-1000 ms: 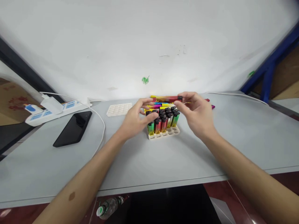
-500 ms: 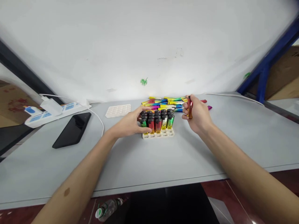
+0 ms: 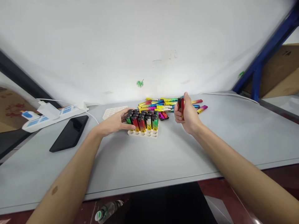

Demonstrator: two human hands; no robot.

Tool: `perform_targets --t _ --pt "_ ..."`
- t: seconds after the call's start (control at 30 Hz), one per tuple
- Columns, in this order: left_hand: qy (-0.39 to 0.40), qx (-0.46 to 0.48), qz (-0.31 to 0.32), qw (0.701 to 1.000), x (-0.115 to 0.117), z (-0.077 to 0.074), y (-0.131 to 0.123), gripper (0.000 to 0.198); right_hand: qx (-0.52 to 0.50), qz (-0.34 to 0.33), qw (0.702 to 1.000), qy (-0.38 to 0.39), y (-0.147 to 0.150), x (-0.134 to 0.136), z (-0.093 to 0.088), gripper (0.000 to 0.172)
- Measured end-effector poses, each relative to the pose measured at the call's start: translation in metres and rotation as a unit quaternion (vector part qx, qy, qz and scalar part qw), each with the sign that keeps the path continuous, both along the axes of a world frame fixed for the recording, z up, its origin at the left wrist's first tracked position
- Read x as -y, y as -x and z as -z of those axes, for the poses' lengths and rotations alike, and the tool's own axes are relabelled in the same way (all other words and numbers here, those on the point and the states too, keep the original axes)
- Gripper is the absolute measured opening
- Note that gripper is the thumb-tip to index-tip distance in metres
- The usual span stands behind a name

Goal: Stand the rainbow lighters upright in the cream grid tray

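Several lighters (image 3: 142, 124) with black tops and shiny coloured bodies stand upright in a white rack (image 3: 149, 134), its front row of holes bare. My left hand (image 3: 119, 121) grips the standing lighters from the left, thumb across the front and fingers partly hidden behind. To the right of the rack, my right hand (image 3: 188, 115) is raised above the table, closed around a red lighter (image 3: 182, 107). A pile of loose metallic lighters (image 3: 163, 104) lies behind the rack, partly hidden by it and by my right hand.
A second white rack (image 3: 112, 111) lies behind my left hand. On the left are a black phone (image 3: 69, 133) and a white power strip (image 3: 62, 112) with plugs and cables. Below the table's front edge, a plastic bottle (image 3: 108, 211) is on the floor.
My left hand and the rack of lighters have shifted left, uncovering red and purple lighters beside it. My right hand has moved slightly left and turned with the red lighter. The view has shifted a little.
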State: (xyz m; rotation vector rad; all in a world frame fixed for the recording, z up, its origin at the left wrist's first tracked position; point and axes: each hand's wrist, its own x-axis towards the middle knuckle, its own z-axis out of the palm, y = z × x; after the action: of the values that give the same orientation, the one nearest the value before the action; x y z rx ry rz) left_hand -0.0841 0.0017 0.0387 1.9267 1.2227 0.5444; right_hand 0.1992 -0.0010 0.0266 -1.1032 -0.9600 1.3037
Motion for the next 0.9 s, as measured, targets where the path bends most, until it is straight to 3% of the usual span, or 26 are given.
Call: perform_targets --t 0.17,0.43,0.7,0.9 --pt "-0.006 -0.025 -0.019 0.999 0.001 0.001 -0.004 0.064 0.05 -0.044 0.998 0.022 0.007 0.0 0.004 0.058" --pt "-0.001 -0.033 -0.022 0.999 0.003 0.004 -0.012 0.063 0.076 -0.055 0.995 0.028 0.007 -0.001 0.01 0.058" --pt "-0.009 -0.031 0.001 0.999 0.007 0.004 -0.022 0.07 0.049 -0.021 0.997 -0.055 0.01 0.001 0.014 0.048" --pt "-0.024 -0.042 0.001 0.999 0.009 0.003 -0.024 0.068 -0.002 -0.02 0.999 -0.036 0.004 -0.002 0.009 0.051"
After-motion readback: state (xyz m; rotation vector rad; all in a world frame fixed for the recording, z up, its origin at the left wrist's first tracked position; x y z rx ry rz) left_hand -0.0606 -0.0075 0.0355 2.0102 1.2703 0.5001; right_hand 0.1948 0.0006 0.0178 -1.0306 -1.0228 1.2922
